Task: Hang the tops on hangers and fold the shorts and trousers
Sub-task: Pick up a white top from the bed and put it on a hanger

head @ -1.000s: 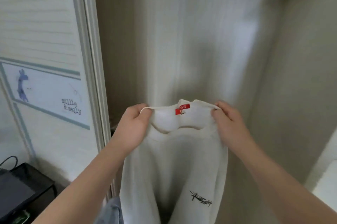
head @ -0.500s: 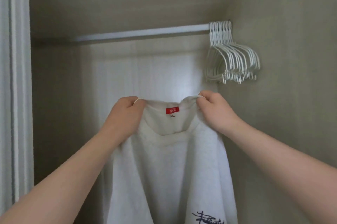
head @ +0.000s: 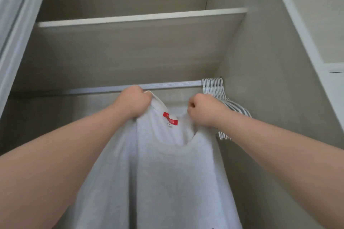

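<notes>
Overhead, both hands clamp the top (head: pixel 163 163) at its neckline: left hand (head: pixel 135 101) on one shoulder, right hand (head: pixel 203 110) on the other, just below the rail (head: pixel 167 85). Hangers (head: pixel 217 94) bunch at the rail's right end, behind the right hand. Risk: freeing one hand for a hanger likely lets the top sag and slip.

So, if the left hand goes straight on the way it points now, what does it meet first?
Probably the clothes rail: the left hand, holding the white top by its collar, points up at it and overlaps it in the picture. Depth is unclear.
</notes>
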The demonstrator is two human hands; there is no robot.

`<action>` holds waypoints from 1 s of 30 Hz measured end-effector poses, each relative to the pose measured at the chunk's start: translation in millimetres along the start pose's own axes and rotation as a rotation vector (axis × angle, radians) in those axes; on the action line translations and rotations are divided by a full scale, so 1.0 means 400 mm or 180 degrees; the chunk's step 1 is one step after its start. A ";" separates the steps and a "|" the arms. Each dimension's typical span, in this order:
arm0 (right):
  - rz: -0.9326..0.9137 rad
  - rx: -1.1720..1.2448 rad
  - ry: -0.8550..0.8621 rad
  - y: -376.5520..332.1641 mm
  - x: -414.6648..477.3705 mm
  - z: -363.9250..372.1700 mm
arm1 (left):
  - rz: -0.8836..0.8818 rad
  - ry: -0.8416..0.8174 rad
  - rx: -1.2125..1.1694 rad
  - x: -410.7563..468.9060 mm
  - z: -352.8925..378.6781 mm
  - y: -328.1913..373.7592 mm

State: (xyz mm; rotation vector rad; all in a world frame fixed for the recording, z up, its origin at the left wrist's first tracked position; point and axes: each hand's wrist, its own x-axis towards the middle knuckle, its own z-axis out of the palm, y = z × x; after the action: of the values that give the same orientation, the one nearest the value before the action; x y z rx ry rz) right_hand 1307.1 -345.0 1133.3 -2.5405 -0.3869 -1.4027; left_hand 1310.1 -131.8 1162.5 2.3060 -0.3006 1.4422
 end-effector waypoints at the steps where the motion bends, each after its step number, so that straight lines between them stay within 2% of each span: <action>1: -0.0089 -0.0408 0.0210 0.012 0.007 -0.005 | 0.0004 -0.0016 0.0107 0.014 0.002 0.012; 3: -0.0185 -0.1298 0.0492 0.039 0.019 -0.014 | 0.0044 -0.0085 0.0328 0.031 0.009 0.036; 4: -0.0079 -0.1609 0.0439 0.054 0.025 -0.017 | 0.0068 -0.0120 0.0400 0.036 0.015 0.047; 8: 0.0488 -0.2035 -0.0028 0.103 0.035 -0.005 | 0.0149 -0.0239 0.0516 0.037 0.034 0.074; 17: 0.0472 -0.1986 0.0370 0.145 0.055 0.032 | 0.0059 -0.0280 0.0782 0.022 0.008 0.058; 30: 0.0461 -0.1594 0.0462 0.169 0.072 0.026 | -0.0038 -0.0346 0.0991 -0.019 -0.075 0.001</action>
State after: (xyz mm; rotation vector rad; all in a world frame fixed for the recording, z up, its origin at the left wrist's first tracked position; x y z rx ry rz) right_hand 1352.3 -401.9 1148.4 -2.7351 0.1987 -1.7918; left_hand 1282.3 -119.0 1167.3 2.6331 -0.0970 1.4465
